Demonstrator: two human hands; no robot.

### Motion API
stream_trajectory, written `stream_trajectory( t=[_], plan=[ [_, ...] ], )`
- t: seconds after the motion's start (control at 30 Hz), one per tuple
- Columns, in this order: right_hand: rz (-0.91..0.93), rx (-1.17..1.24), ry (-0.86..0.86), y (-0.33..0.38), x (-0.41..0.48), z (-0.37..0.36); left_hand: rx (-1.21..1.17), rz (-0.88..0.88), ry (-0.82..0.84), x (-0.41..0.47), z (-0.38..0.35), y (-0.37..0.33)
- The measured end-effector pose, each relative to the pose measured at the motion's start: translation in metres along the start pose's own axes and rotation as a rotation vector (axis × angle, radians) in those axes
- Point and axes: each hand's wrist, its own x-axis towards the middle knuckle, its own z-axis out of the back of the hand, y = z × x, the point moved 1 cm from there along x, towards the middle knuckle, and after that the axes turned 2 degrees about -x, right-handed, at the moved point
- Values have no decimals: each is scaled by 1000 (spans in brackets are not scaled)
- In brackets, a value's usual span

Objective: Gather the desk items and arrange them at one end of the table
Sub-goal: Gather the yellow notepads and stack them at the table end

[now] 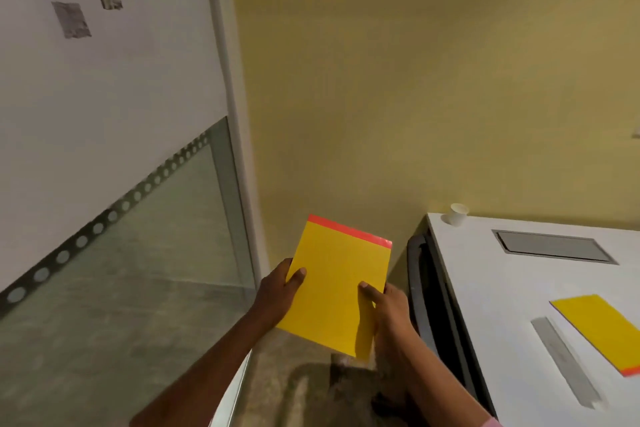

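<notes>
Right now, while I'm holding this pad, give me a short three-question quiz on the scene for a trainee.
1. True or false: the yellow rectangular paper notepad with a red top strip is held by the left grip and the right grip together, off the white table.
2. What stands at the table's far corner? A) a blue mug B) a white paper cup C) a black stapler
3. Fill in: beside the flat grey metal ruler on the table lies a second yellow ____.

Key: 1 true; 2 B; 3 notepad.
</notes>
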Motion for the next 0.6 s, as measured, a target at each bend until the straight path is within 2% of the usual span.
stream_trajectory(
  t=[0.27, 0.37, 0.47, 0.6],
  plan=[
    [79, 286, -135, 66, 102, 7, -72, -84, 112, 171, -49, -10],
    [176, 373, -172, 90, 153, 22, -118, -106, 161, 239, -82, -24],
    [219, 371, -293, 105, 197, 44, -118, -140, 228, 298, -117, -42],
    [170, 403, -455, 118, 243, 75, -100, -171, 386, 361, -164, -63]
  ],
)
